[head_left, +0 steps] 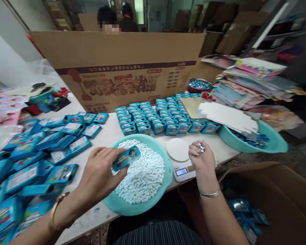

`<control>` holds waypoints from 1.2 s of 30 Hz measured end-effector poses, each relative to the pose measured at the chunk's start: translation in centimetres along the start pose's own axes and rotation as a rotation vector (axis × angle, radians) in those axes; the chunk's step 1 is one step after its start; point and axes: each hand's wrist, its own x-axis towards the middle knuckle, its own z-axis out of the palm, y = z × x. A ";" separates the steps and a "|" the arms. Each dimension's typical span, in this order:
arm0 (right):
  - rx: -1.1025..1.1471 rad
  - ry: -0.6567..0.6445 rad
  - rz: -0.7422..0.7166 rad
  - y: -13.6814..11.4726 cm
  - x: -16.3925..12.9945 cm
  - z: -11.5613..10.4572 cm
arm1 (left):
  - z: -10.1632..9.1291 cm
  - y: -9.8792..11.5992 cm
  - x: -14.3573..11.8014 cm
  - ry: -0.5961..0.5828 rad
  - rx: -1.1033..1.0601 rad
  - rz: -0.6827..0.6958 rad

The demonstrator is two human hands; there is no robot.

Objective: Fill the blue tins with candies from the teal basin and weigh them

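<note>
My left hand (99, 170) pinches a small blue box (122, 159) with a round opening in its front, above the left side of a turquoise basin (168, 170). The basin holds a heap of small white candies (140, 173). My right hand (202, 154) is curled palm up around a few white candies (201, 147). Below and beside it lies a small digital scale (181, 172) with a lit display and a round white plate (177, 149).
Many blue boxes (22, 177) lie piled on the left, and rows of them (153, 119) stand behind the basin. A cardboard panel (122, 51) rises at the back. Right are a second basin (275, 136), stacked sheets (255, 71) and a carton (277, 190). A person (107, 17) is beyond.
</note>
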 end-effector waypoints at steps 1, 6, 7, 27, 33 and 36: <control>0.013 0.046 -0.043 -0.9 -0.2 -0.5 | 0.2 0.9 2.1 0.007 -0.029 0.032; 0.070 0.278 -0.229 -4.0 -0.8 -2.6 | 6.7 7.3 11.5 -0.150 -0.180 0.142; 0.073 0.307 -0.251 -4.5 -0.8 -3.0 | 8.6 8.5 12.8 -0.204 -0.192 0.153; -0.072 0.246 -0.267 -6.2 2.2 -3.5 | 9.2 3.9 7.0 -0.061 -0.193 -0.065; -0.075 0.231 -0.219 -6.0 2.6 -1.5 | 7.2 -0.2 0.3 0.045 -0.191 -0.336; -0.085 0.217 -0.195 -5.7 2.8 -0.7 | 6.5 -0.7 -1.5 0.071 -0.204 -0.447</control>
